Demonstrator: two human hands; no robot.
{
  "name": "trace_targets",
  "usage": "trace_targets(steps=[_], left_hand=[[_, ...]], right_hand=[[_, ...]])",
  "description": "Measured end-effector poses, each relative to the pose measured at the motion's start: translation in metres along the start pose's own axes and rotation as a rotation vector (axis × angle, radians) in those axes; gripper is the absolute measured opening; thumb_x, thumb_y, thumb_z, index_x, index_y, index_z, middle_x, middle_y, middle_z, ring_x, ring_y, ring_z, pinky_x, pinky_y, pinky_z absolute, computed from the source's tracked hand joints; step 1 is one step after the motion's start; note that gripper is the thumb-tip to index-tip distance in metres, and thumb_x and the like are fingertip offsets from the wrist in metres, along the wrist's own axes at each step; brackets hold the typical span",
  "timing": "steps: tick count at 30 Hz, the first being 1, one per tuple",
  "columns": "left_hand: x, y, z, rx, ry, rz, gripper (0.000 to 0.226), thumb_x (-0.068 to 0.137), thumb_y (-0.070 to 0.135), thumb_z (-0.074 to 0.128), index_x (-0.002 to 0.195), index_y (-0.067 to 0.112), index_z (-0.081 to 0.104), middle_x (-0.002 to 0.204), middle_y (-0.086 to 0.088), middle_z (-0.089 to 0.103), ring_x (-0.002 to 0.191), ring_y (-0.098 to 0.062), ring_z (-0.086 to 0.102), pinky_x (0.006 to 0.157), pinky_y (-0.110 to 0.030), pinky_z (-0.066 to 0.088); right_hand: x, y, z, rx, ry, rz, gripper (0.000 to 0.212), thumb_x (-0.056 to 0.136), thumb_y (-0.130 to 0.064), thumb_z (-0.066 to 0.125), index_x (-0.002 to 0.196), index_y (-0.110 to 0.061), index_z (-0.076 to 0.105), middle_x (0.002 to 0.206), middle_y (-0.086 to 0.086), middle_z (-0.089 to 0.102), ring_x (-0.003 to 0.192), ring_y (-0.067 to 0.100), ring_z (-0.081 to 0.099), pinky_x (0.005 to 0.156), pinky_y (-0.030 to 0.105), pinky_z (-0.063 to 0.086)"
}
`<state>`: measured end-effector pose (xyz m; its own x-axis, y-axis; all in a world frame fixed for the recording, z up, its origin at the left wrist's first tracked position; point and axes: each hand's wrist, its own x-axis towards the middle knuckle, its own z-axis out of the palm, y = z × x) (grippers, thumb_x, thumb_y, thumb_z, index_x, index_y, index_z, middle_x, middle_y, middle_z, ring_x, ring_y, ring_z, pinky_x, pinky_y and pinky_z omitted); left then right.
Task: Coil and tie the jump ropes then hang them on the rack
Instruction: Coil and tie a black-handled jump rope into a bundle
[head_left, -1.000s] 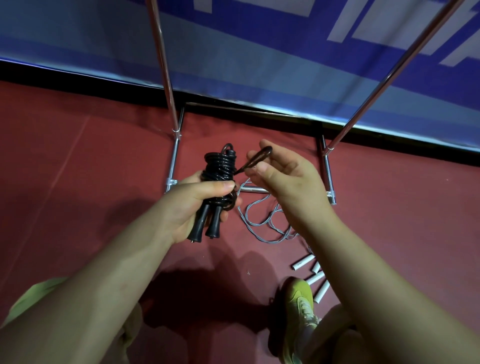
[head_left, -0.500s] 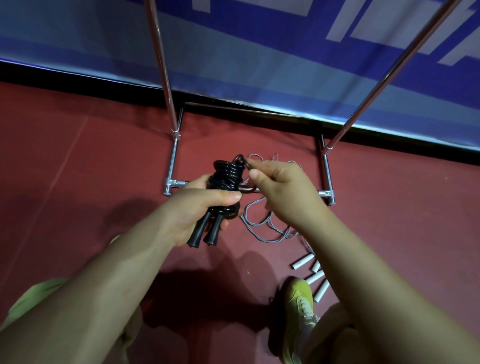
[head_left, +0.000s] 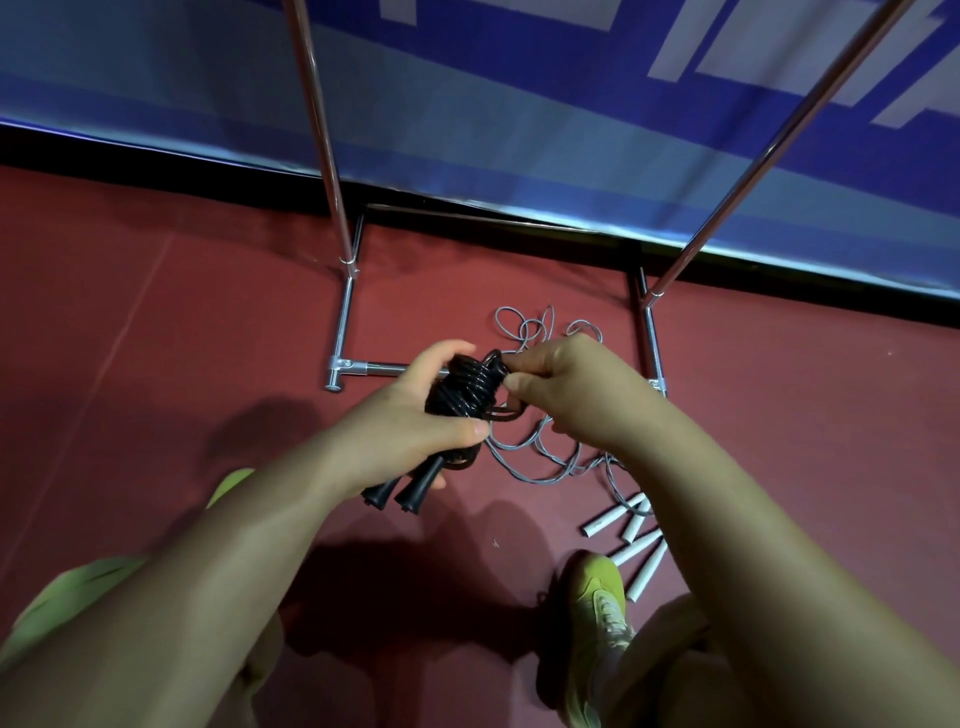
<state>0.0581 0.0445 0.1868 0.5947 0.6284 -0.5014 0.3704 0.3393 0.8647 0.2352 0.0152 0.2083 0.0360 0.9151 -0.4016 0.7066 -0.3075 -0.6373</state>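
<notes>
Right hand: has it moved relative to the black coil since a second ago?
Yes. The right hand has come down from holding the rope end up and away, closing in against the top of the black coil above the rack's front bar.

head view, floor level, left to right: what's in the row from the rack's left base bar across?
Left base bar → left hand → black rope → right hand → right base bar.
</notes>
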Motion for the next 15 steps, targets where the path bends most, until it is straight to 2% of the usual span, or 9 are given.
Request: trace_targets(steps=[3, 5, 7, 9, 11, 13, 15], left_hand=[[-0.002, -0.002, -0.002, 0.076, 0.000, 0.013, 0.060, 0.076, 0.019, 0.072, 0.121, 0.047, 0.042, 0.101, -0.001, 0.063, 0.079, -0.019, 0.065, 0.067, -0.039, 0.058], [-0.002, -0.003, -0.001, 0.202, -0.005, 0.026, 0.056, 0.067, 0.032, 0.068, 0.114, 0.048, 0.043, 0.103, 0.000, 0.064, 0.090, -0.020, 0.065, 0.085, -0.041, 0.054], [-0.002, -0.004, 0.001, 0.267, -0.015, 0.012, 0.058, 0.064, 0.038, 0.063, 0.117, 0.048, 0.041, 0.106, 0.002, 0.063, 0.098, -0.019, 0.063, 0.092, -0.042, 0.050], [-0.001, -0.007, 0.001, 0.262, -0.016, 0.001, 0.063, 0.065, 0.039, 0.061, 0.123, 0.048, 0.039, 0.106, 0.003, 0.063, 0.100, -0.020, 0.062, 0.094, -0.042, 0.048], [-0.001, -0.008, 0.000, 0.270, -0.026, 0.014, 0.065, 0.064, 0.042, 0.061, 0.123, 0.053, 0.037, 0.109, 0.004, 0.063, 0.102, -0.017, 0.061, 0.096, -0.042, 0.047], [-0.002, -0.009, 0.001, 0.267, -0.017, 0.035, 0.059, 0.064, 0.043, 0.061, 0.111, 0.067, 0.035, 0.112, 0.008, 0.062, 0.105, -0.013, 0.060, 0.099, -0.041, 0.046], [-0.002, -0.010, 0.003, 0.270, 0.014, 0.058, 0.056, 0.067, 0.039, 0.059, 0.099, 0.076, 0.032, 0.113, 0.011, 0.061, 0.106, -0.011, 0.059, 0.098, -0.037, 0.046]], right_hand=[[0.002, 0.000, 0.003, -0.024, -0.025, -0.001, 0.018, 0.090, -0.018, 0.058, 0.082, -0.009, 0.071, 0.079, 0.024, 0.064, 0.057, 0.017, 0.042, 0.057, 0.035, 0.044], [0.001, -0.003, 0.006, -0.076, -0.055, 0.002, 0.023, 0.091, -0.018, 0.057, 0.070, -0.014, 0.064, 0.065, 0.014, 0.057, 0.053, 0.015, 0.040, 0.053, 0.030, 0.034], [0.001, -0.006, 0.010, -0.117, -0.061, 0.006, 0.031, 0.093, -0.018, 0.054, 0.061, -0.022, 0.053, 0.059, 0.003, 0.047, 0.054, 0.017, 0.039, 0.052, 0.030, 0.031], [0.002, -0.009, 0.012, -0.109, -0.060, 0.016, 0.036, 0.093, -0.016, 0.052, 0.058, -0.024, 0.047, 0.058, 0.000, 0.045, 0.056, 0.018, 0.040, 0.052, 0.029, 0.030], [0.003, -0.010, 0.012, -0.091, -0.074, 0.028, 0.035, 0.093, -0.015, 0.052, 0.059, -0.022, 0.048, 0.058, 0.000, 0.044, 0.056, 0.017, 0.040, 0.051, 0.027, 0.030], [0.003, -0.011, 0.011, -0.080, -0.088, 0.044, 0.034, 0.093, -0.014, 0.052, 0.059, -0.019, 0.050, 0.058, 0.002, 0.043, 0.053, 0.015, 0.037, 0.050, 0.027, 0.030], [0.004, -0.010, 0.009, -0.059, -0.090, 0.057, 0.025, 0.092, -0.013, 0.053, 0.069, -0.007, 0.060, 0.062, 0.008, 0.046, 0.053, 0.017, 0.038, 0.052, 0.028, 0.035]])
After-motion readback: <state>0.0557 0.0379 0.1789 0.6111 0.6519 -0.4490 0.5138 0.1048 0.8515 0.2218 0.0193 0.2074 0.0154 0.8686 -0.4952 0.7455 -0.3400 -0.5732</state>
